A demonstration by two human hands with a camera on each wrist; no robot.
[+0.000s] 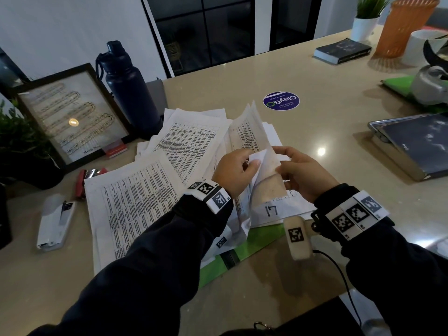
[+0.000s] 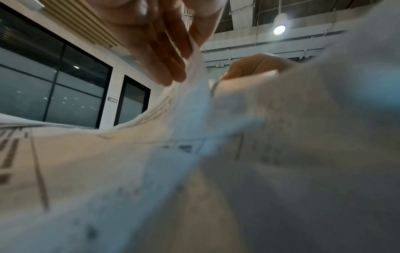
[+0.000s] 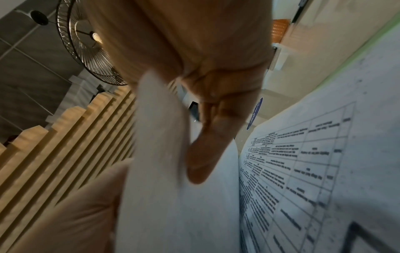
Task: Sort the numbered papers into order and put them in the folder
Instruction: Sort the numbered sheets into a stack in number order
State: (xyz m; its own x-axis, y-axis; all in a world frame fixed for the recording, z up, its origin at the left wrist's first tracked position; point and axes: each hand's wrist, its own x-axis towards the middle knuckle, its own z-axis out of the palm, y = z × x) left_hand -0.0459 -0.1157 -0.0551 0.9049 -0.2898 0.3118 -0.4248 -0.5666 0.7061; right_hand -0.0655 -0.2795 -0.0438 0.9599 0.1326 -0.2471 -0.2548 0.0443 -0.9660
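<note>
You're working at a beige table [image 1: 315, 76] by dark windows, both your left hand [image 1: 232, 173] and right hand [image 1: 303, 173] pinching a lifted sheet [image 1: 252, 132] standing near-to-far over the paper pile [image 1: 189, 141] on the green folder [image 1: 257, 241].

Dim, blurred wrist views, tabletop glare

On the beige stone desk [image 1: 303, 76]: one dark navy metal water bottle [image 1: 131, 88], one black-framed picture [image 1: 72, 112], one round purple sticker [image 1: 281, 101], one dark hardcover book [image 1: 343, 50], one orange ribbed vase [image 1: 404, 25], two staplers (one red [image 1: 84, 178], one white [image 1: 54, 223]), and one green plastic folder [image 1: 252, 246].
</note>
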